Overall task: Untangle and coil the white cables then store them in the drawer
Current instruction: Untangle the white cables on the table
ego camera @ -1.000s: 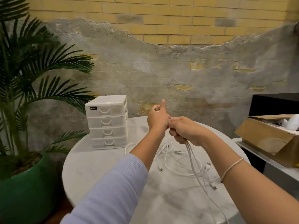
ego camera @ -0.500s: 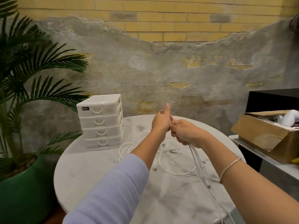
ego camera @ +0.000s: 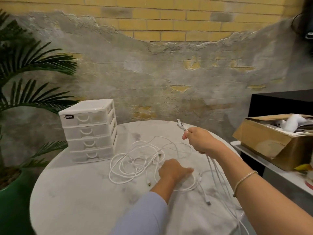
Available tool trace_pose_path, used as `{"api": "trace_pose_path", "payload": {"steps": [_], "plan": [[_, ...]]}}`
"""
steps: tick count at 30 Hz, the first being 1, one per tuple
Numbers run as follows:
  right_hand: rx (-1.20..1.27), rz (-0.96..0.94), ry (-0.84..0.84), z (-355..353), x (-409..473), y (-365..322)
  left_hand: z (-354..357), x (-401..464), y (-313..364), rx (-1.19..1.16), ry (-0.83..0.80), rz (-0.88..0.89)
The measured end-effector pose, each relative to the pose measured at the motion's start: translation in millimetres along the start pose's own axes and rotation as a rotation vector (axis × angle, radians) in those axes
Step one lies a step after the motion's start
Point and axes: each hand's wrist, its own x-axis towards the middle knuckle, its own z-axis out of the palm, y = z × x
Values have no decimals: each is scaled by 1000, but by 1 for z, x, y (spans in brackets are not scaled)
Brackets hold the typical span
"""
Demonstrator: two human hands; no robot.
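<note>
Right hand [ego camera: 199, 141] fingers grip white cables [ego camera: 135, 165]; left hand [ego camera: 172, 170] fingers unclear; drawer unit [ego camera: 89, 131] label unreadable.

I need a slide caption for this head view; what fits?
Right hand holds gathered white cables while left hand reaches into the tangle beside the closed drawer unit.

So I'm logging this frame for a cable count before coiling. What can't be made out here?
- Head view: the left hand shows only its back; what its fingers do in the white cables is hidden.
- How many strands the right hand grips: they overlap, and the bottom edge cuts them off.
- The drawer unit: all four drawers are shut, their fronts frosted.
- The cardboard box: cut off by the right edge.
</note>
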Motion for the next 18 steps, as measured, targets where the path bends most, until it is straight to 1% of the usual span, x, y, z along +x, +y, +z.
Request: {"api": "trace_pose_path", "payload": {"steps": [5, 8, 12, 16, 18], "plan": [[27, 45, -40, 4, 4, 13, -7, 3, 5, 31, -49, -120], [37, 57, -69, 8, 3, 16, -10, 4, 1, 34, -47, -139], [30, 45, -82, 11, 0, 15, -18, 0, -6, 15, -83, -155], [34, 37, -58, 10, 1, 14, -42, -5, -16, -79, -151, -120], [43, 37, -47, 9, 1, 12, -59, -10, -20, -205, -203, -90]]}}
